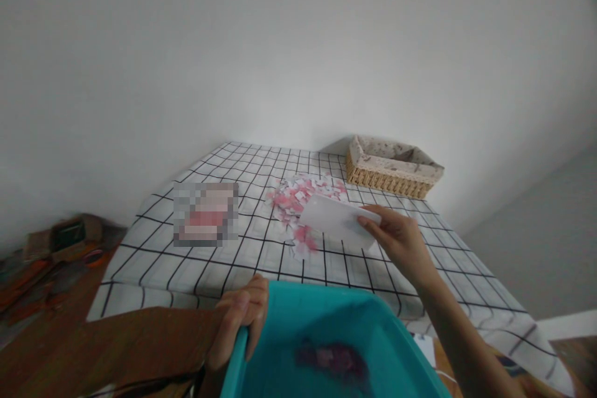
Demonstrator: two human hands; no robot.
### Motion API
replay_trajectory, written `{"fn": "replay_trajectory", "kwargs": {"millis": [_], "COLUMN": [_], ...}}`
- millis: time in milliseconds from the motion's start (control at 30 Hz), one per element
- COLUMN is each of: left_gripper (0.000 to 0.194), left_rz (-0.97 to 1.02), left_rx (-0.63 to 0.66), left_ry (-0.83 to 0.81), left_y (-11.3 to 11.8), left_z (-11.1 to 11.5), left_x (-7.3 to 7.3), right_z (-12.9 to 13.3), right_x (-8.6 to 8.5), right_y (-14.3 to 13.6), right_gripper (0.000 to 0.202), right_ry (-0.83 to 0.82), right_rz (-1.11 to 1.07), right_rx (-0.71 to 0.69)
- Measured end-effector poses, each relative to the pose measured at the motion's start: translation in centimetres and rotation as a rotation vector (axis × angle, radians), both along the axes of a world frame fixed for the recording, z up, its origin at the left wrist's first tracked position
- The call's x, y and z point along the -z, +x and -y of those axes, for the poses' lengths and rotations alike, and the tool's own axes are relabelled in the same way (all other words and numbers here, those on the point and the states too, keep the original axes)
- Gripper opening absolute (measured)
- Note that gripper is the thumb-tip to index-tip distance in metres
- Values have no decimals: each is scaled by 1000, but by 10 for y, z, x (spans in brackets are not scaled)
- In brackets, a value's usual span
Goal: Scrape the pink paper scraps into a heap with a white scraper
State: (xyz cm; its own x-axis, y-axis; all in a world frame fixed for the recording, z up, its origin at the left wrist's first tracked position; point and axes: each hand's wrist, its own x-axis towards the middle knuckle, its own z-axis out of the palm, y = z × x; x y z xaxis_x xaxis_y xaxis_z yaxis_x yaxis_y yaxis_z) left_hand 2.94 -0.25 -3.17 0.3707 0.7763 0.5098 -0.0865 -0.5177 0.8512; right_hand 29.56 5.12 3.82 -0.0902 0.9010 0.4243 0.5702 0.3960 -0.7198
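Note:
With closed fingers, my left hand grips the left rim of a teal plastic bin at the table's near edge. Inside the bin lies a blurred dark reddish-purple item that I cannot make out. My right hand pinches the right end of a flat white card, tilted over the table. Behind and left of the card spreads a loose pile of small pink and white paper scraps. The card covers part of that pile.
A white cloth with black grid lines covers the table. At the back right stands a lined wicker basket. A pixelated pinkish object lies on the left. Boxes sit on the floor at far left. The wall is behind the table.

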Motion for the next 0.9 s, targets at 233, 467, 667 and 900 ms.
{"fn": "replay_trajectory", "kwargs": {"millis": [233,467,667,900], "left_gripper": [63,63,62,64], "left_rz": [41,65,54,18], "left_rx": [-3,15,-5,5], "left_ry": [54,89,74,88], "left_y": [2,3,3,3], "left_z": [-1,-2,-1,-1], "left_x": [3,-4,-6,-6], "right_z": [10,11,13,12], "right_x": [1,16,8,-3], "right_y": [-14,10,-3,-7], "right_gripper": [18,23,19,18], "right_ry": [-43,-84,-72,1], "right_rz": [69,-118,9,22], "right_rx": [20,111,19,-62]}}
